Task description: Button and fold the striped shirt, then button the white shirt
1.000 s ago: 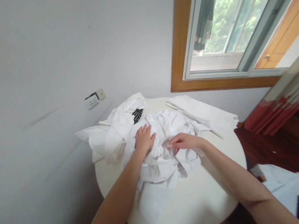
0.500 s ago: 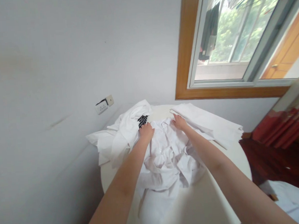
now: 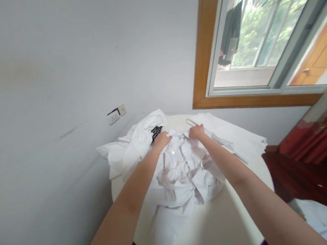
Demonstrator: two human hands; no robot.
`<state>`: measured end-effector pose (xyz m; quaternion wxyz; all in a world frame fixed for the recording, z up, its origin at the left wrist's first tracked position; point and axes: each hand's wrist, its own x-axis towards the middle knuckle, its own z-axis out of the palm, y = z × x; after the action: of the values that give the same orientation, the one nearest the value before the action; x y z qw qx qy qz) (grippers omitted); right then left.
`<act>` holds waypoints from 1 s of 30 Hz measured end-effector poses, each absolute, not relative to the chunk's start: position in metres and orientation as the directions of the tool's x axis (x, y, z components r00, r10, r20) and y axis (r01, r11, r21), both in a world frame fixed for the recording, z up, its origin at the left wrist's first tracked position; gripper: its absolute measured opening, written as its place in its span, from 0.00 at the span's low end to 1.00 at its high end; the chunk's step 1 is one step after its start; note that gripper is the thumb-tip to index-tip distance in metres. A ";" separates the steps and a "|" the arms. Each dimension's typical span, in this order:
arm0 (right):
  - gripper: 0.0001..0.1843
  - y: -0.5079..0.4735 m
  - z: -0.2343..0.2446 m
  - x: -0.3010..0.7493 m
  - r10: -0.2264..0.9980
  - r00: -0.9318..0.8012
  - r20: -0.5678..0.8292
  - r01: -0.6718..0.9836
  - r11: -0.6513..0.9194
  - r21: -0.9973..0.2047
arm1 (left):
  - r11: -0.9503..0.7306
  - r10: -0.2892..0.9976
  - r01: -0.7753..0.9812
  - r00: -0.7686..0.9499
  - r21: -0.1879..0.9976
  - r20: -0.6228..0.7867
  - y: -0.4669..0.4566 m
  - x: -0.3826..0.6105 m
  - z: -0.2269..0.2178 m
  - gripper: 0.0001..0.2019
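Note:
A crumpled white button-up shirt (image 3: 180,173) lies across the middle of the round table, its collar end away from me. My left hand (image 3: 162,139) pinches the shirt near the left side of its collar. On the collar's right side, my right hand (image 3: 196,132) is closed on the cloth too. Small buttons show on the front, and the lower part is bunched in folds. Left of the shirt is a heap of white clothing (image 3: 134,142), with a black patterned cloth (image 3: 155,132) showing beside my left hand. Folded white cloth (image 3: 230,133) lies just beyond my right hand.
The round cream table (image 3: 216,226) stands against the wall, which carries a white socket (image 3: 113,117). A wood-framed window (image 3: 198,79) is at the upper right. A red and cream curtain (image 3: 308,139) hangs at the right, and white fabric (image 3: 319,216) sits low at the right.
Both hands have closed more firmly on the collar area, and the cloth there is lifted and drawn slightly. The view has shifted a little. The side piles stay put.

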<state>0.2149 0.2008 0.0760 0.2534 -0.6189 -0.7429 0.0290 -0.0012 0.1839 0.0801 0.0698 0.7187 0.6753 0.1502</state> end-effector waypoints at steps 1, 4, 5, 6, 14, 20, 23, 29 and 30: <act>0.12 0.199 0.087 0.216 0.934 -0.111 0.340 0.915 0.230 -0.332 | -0.091 0.988 0.944 0.046 0.317 0.147 0.185 0.000 0.088 0.19; 0.12 0.192 0.126 0.218 0.939 -0.103 0.328 0.944 0.197 -0.266 | -0.102 0.973 0.913 0.009 0.395 0.229 0.189 0.005 0.121 0.22; 0.13 0.189 0.140 0.218 0.935 -0.093 0.343 0.938 0.198 -0.286 | -0.102 0.965 0.898 -0.016 0.429 0.262 0.189 0.009 0.135 0.22; 0.15 0.186 0.154 0.216 0.925 -0.079 0.371 0.915 0.215 -0.342 | -0.110 0.953 0.881 -0.038 0.460 0.301 0.187 0.013 0.149 0.23; 0.30 0.143 0.228 0.205 0.786 -0.320 0.529 0.241 0.608 -0.757 | -0.494 0.626 0.776 0.004 0.392 0.780 0.155 0.056 0.246 0.22; 0.22 0.124 0.267 0.205 0.718 -0.091 0.690 0.040 0.695 -0.718 | -0.758 0.479 0.564 0.139 0.329 0.867 0.129 0.057 0.280 0.25; 0.20 0.113 0.291 0.197 0.691 0.011 0.723 -0.123 0.718 -0.685 | -0.839 0.442 0.404 0.116 0.364 0.890 0.105 0.056 0.274 0.41; 0.20 0.096 0.315 0.187 0.699 0.150 0.700 -0.241 0.712 -0.659 | -0.715 0.699 0.209 0.227 0.667 0.678 0.055 0.066 0.222 0.51; 0.19 0.097 0.313 0.189 0.714 0.163 0.681 -0.246 0.697 -0.673 | -0.691 0.721 0.201 0.262 0.695 0.641 0.047 0.066 0.215 0.50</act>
<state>0.1885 0.0966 0.3128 0.7331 -0.2100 -0.5580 0.3274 0.0663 0.0472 0.2148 0.2479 0.7548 0.3055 0.5250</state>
